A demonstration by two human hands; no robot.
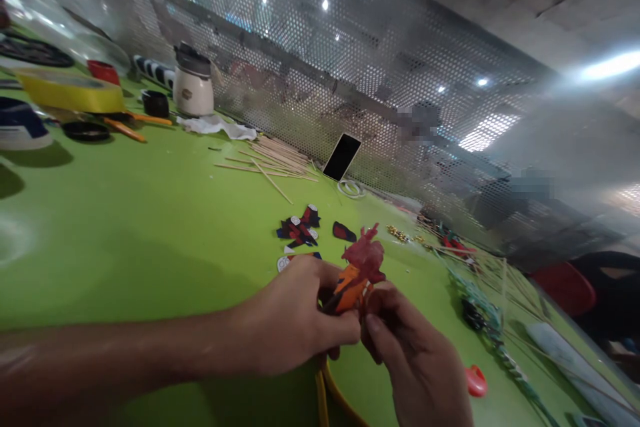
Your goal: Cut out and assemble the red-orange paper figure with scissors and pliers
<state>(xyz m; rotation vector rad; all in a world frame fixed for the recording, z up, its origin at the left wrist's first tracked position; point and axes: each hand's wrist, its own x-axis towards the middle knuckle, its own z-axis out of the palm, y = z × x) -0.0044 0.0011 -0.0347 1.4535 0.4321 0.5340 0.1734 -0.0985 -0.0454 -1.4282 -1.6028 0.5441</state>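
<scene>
The left hand (pixel 297 320) pinches the small, spiky-topped red-and-orange figure (pixel 364 260), likely light and fragile, by its safer orange part; right hand's (pixel 413 350) hold alongside, unclear.

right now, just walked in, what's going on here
A person is handling a small red and orange figure over a green table. The left grip holds it, while the right grip is at its lower side; whether that one pinches anything is hidden. Dark pieces lie just beyond, with thin sticks farther back and a phone propped near the mesh.
</scene>
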